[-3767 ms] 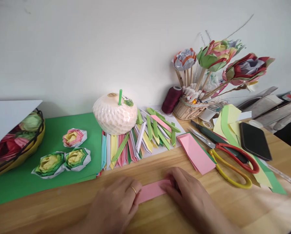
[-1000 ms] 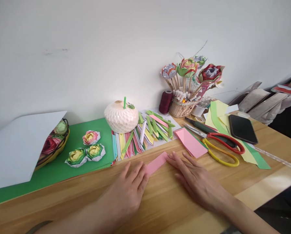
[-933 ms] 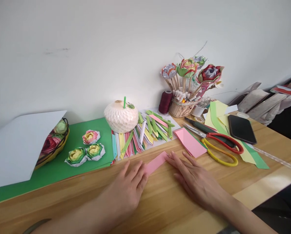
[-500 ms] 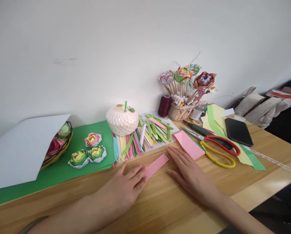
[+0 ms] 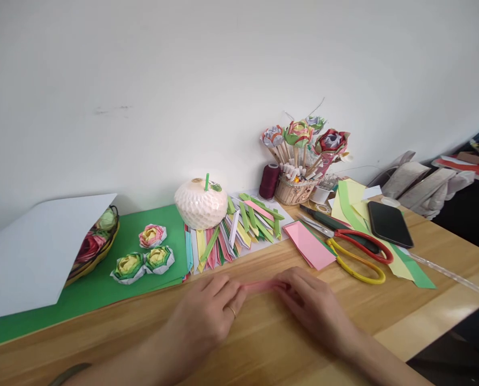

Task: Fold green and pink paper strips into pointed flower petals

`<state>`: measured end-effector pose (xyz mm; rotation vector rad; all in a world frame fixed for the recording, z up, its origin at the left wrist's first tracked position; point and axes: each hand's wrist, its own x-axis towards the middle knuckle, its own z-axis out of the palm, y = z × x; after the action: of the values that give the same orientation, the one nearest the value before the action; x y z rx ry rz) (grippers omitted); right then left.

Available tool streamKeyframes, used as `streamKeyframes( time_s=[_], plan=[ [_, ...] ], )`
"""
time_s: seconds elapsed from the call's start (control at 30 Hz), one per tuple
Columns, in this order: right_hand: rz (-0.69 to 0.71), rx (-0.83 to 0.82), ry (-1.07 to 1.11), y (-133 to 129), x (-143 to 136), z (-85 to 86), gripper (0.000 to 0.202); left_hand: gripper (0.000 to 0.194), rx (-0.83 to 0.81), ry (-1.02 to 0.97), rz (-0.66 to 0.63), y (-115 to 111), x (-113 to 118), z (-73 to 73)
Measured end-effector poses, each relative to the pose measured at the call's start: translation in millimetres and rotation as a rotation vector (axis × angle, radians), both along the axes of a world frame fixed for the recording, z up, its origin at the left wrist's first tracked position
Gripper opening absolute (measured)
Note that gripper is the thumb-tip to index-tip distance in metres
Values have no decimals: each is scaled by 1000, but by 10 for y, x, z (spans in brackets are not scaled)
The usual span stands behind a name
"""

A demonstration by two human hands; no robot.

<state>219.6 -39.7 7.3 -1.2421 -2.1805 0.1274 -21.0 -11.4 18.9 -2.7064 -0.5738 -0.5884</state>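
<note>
A narrow pink paper strip (image 5: 259, 286) stretches between my two hands, just over the wooden table. My left hand (image 5: 215, 305) pinches its left end, fingers closed, with a ring on one finger. At the other end, my right hand (image 5: 309, 300) is closed on the strip, its fingertips partly hidden. Beyond the right hand lies a stack of pink paper rectangles (image 5: 312, 247). Folded paper strips in many colours (image 5: 239, 225) are spread behind the hands on white paper.
Scissors with red and yellow handles (image 5: 358, 252) lie to the right, near a black phone (image 5: 390, 224). A white textured jar (image 5: 201, 203) and a basket of paper flowers (image 5: 298, 190) stand by the wall. Three small paper flowers (image 5: 153, 236) rest on green sheets (image 5: 135, 217) at left.
The pink strip lay flat on the table under my left fingers; now both hands grip it by its ends. My right hand has closed its fingers, and the strip looks narrower.
</note>
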Motion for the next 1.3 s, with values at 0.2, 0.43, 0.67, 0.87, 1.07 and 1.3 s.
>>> streamKeyframes(
  time_s=[0.2,0.43,0.67,0.87,1.07,1.3],
  plan=[
    [138,158,-75,-83,-188,40,18,31,-10,-107,10,-69,56,12],
    [292,-102,-91,-126,-289,65,18,33,-232,-124,-137,-52,48,-91],
    [300,-190,-133,-14,-261,92,25,29,-795,-408,16,-25,57,-44],
    [353,-203,-65,277,-339,63,16,46,-1162,-599,149,29,85,-136],
    [338,-69,-14,396,-348,-75,22,57,-1024,-495,275,65,73,-93],
    [410,17,32,359,-321,-30,12,63,-1037,-406,280,58,72,-63]
  ],
)
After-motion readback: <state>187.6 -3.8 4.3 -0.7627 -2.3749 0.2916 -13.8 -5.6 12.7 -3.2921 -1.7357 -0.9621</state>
